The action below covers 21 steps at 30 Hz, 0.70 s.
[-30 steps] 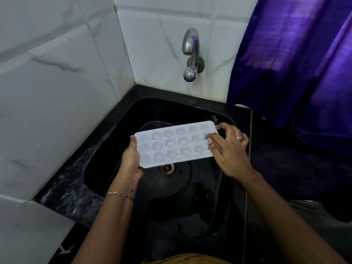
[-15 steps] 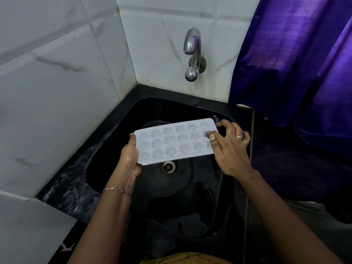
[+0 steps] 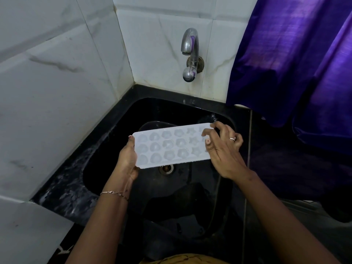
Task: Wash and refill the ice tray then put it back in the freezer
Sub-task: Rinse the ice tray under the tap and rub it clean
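Observation:
A white ice tray with heart, flower and star cells is held level over the black sink, above the drain. My left hand grips its left short edge, thumb on the rim. My right hand, wearing a ring, is at the tray's right end with fingers spread and curled over the last cells; whether it grips the tray is unclear. The metal tap on the back wall shows no running water. The freezer is out of view.
White marble-look tiles close in the left and back. A purple curtain hangs at the right over the dark counter. The wet black counter edge runs along the sink's left.
The tray has risen slightly and shifted toward the tap. My right hand's fingers have lifted and spread over the tray's right end instead of pinching it.

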Tool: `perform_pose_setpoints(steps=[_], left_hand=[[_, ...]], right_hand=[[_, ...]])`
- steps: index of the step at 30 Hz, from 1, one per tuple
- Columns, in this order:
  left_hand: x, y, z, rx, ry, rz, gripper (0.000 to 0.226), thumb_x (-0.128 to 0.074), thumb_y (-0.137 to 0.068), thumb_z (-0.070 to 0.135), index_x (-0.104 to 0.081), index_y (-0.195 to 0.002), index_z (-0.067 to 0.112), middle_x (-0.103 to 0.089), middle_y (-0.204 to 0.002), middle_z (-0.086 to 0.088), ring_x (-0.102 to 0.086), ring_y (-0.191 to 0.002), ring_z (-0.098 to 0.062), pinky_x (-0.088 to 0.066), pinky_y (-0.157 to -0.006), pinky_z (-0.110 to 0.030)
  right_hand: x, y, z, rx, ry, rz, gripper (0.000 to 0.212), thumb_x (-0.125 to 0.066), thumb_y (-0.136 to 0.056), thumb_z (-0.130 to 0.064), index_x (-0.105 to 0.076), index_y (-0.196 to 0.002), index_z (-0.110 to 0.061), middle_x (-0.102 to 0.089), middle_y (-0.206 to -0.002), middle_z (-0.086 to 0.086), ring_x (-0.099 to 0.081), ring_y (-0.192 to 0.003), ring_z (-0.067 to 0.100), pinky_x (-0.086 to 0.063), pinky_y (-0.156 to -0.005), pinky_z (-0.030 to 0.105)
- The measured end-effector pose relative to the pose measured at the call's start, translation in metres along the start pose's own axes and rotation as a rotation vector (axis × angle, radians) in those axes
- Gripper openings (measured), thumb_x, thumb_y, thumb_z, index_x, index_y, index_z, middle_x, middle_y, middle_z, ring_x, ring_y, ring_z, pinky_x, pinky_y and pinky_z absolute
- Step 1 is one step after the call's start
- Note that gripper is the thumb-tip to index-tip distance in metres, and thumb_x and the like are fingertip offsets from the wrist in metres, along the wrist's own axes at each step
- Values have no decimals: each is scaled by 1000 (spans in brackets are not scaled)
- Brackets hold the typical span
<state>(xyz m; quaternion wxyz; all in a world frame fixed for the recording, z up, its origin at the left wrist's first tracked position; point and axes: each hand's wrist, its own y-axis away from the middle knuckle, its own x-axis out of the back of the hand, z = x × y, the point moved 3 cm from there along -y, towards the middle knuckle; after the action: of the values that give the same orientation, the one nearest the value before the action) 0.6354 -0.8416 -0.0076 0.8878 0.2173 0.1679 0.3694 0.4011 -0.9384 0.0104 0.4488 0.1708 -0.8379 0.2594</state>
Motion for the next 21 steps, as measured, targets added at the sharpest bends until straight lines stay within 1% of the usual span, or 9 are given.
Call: perform_pose_setpoints(steps=[3, 6, 10, 13, 15, 17, 18, 19, 21], left_hand=[[-4, 2, 0, -4, -1, -4, 40, -34, -102, 44, -64, -93, 19, -72, -84, -1, -69, -78, -23, -53, -62, -36], [-8, 2, 1, -9, 11, -5, 40, -34, -103, 42, -63, -91, 19, -71, -84, -2, -68, -77, -23, -53, -62, -36], [-8, 0, 1, -2, 25, -11, 40, -32, -103, 41, -63, -94, 17, -70, -88, -3, -67, -78, -23, -52, -62, -35], [-10, -1, 3, 6, 41, -25, 42, -31, -103, 42, -63, -95, 16, -70, -88, -4, -68, -78, -23, -52, -60, -35], [-12, -1, 5, 3, 35, -36, 43, -30, -103, 44, -64, -95, 17, -71, -87, -3, -68, -76, -22, -53, -58, -34], [-11, -1, 8, -7, 21, -43, 43, -30, -103, 44, -64, -96, 18, -71, -86, -2, -69, -75, -21, -54, -53, -31], [-11, -2, 9, -11, 17, -47, 43, -30, -103, 45, -64, -97, 18, -71, -86, -2, -69, -75, -21, -54, -52, -30], [-11, -2, 9, -10, 18, -51, 44, -30, -103, 45, -64, -98, 18, -72, -86, -2, -69, -75, -21, -54, -52, -30], [-11, -2, 9, 1, 24, -64, 44, -31, -103, 45, -65, -97, 17, -73, -85, -1, -70, -75, -21, -54, -55, -31]], right_hand=[[-3, -5, -9, 66, 50, -41, 60, -4, -97, -55, -61, -109, -39, -29, -139, -11, -13, -130, 3, 0, -105, 36], [-5, -10, -10, 51, 71, -41, 71, 1, -95, -59, -67, -105, -39, -29, -140, -10, -14, -132, 7, 0, -107, 40], [-5, -15, -10, 32, 24, -40, 83, 6, -92, -64, -72, -102, -37, -30, -136, -12, -13, -132, 6, 5, -107, 38], [-5, -16, -10, -12, 32, 0, 83, 5, -92, -64, -72, -100, -38, -33, -131, -11, -17, -131, 8, 5, -110, 42], [-7, -16, -9, -36, 46, 10, 81, 5, -92, -65, -72, -100, -38, -32, -132, -11, -18, -132, 10, 2, -112, 49], [-8, -16, -10, -38, 27, 4, 80, 3, -92, -65, -72, -100, -38, -30, -135, -12, -16, -134, 11, 1, -113, 51], [-8, -17, -10, -31, -5, 1, 80, 2, -92, -65, -72, -100, -37, -30, -138, -11, -15, -134, 10, -3, -113, 51], [-6, -17, -10, -19, -54, -4, 78, -1, -93, -64, -72, -100, -35, -28, -140, -11, -15, -135, 10, -10, -113, 49], [-1, -20, -9, 2, -169, -19, 74, -8, -93, -63, -74, -100, -30, -26, -143, -10, -14, -133, 6, -30, -103, 42]])
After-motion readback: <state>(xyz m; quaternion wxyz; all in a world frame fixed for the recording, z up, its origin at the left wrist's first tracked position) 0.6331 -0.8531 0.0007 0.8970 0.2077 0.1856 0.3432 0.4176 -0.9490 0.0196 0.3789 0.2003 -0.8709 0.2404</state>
